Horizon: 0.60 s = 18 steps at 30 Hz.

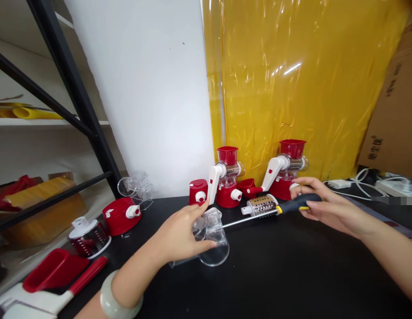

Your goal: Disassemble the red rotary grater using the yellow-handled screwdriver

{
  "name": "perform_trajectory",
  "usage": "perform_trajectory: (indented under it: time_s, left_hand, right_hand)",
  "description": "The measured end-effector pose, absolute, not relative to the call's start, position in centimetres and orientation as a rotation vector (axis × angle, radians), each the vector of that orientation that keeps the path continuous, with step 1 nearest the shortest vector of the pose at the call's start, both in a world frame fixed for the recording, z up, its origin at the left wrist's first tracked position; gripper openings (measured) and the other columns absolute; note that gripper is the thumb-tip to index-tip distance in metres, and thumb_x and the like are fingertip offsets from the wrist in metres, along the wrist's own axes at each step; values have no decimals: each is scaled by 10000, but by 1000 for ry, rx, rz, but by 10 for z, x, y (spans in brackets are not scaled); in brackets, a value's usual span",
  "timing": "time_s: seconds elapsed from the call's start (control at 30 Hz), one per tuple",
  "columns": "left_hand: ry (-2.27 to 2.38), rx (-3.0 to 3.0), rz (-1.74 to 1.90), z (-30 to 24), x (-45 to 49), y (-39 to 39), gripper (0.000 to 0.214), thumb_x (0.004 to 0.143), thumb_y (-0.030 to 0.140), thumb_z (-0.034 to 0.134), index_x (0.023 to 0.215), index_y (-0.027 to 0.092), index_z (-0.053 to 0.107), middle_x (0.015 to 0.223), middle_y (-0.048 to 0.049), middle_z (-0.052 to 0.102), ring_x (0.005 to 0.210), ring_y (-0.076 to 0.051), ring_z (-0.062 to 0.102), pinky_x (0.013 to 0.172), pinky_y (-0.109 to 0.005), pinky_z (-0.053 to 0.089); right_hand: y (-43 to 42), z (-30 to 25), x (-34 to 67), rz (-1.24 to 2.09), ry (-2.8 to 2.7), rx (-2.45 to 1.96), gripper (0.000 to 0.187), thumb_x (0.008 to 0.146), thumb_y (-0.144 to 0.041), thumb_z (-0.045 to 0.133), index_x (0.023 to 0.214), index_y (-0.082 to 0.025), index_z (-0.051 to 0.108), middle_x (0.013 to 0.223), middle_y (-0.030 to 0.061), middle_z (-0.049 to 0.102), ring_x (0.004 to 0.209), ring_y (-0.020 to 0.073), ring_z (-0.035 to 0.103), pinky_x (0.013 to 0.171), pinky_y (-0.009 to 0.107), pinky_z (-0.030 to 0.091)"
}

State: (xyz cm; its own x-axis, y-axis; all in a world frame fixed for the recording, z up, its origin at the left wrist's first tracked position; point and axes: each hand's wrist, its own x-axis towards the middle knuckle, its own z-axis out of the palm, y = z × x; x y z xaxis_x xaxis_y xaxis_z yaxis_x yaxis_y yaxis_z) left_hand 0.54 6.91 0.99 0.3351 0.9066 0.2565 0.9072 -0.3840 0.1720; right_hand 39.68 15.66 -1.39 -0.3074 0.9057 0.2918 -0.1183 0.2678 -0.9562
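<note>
My left hand (179,235) grips a clear plastic housing (212,239) that rests on the black table (275,274). My right hand (328,206) holds a screwdriver by its black and yellow handle (297,203). The metal shaft (246,220) points left, with its tip at the clear housing. A metal grater drum (262,205) lies just behind the shaft. A pale bangle (118,301) is on my left wrist.
Two assembled red and white rotary graters (227,179) (285,170) stand at the back by a yellow plastic sheet. Red bases (121,215), a blade drum (89,237), clear parts (136,186) and a red tray (55,268) lie at left. A cardboard box (395,119) and cables are at right.
</note>
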Motion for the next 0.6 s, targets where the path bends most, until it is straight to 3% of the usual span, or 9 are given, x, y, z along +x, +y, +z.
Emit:
perform_trajectory:
  time_s: [0.1, 0.2, 0.3, 0.47, 0.6]
  left_hand:
    - [-1726, -2567, -516, 10, 5, 69, 1004, 737, 632, 747, 1575, 232, 364, 1380, -150, 634, 1193, -350, 642, 1031, -492, 519]
    - [-1701, -2582, -540, 11, 5, 69, 964, 738, 614, 755, 1557, 255, 396, 1363, -137, 646, 1166, -342, 654, 1008, -487, 531]
    - [-1713, -2584, -540, 12, 6, 69, 943, 737, 604, 760, 1541, 250, 419, 1371, -136, 642, 1191, -345, 640, 1027, -495, 515]
    - [-1729, -2611, -505, 15, 8, 66, 835, 749, 548, 767, 1482, 249, 503, 1390, -132, 625, 1239, -350, 610, 1065, -514, 485]
    - [-1679, -2637, -526, 17, 9, 66, 735, 751, 515, 778, 1415, 281, 568, 1344, -118, 645, 1210, -343, 624, 1027, -509, 514]
  right_hand:
    - [155, -11, 398, 1224, -1530, -803, 476, 728, -458, 832, 1136, -351, 613, 952, 40, 658, 632, 160, 595, 537, 292, 502]
    - [159, -16, 397, 1147, -1601, -943, 426, 844, -609, 675, 1131, -301, 612, 680, 12, 644, 443, 131, 508, 421, 259, 390]
    - [164, -22, 397, 1082, -1671, -1025, 523, 895, -707, 519, 1112, -242, 619, 504, -10, 586, 363, 124, 444, 404, 249, 353]
    - [169, -23, 402, 1117, -1665, -994, 458, 841, -647, 659, 1059, -244, 658, 572, -32, 569, 468, 115, 510, 429, 204, 374]
    - [172, -18, 406, 1036, -1519, -991, 423, 752, -627, 760, 885, -231, 696, 648, -28, 579, 461, 75, 469, 396, 174, 330]
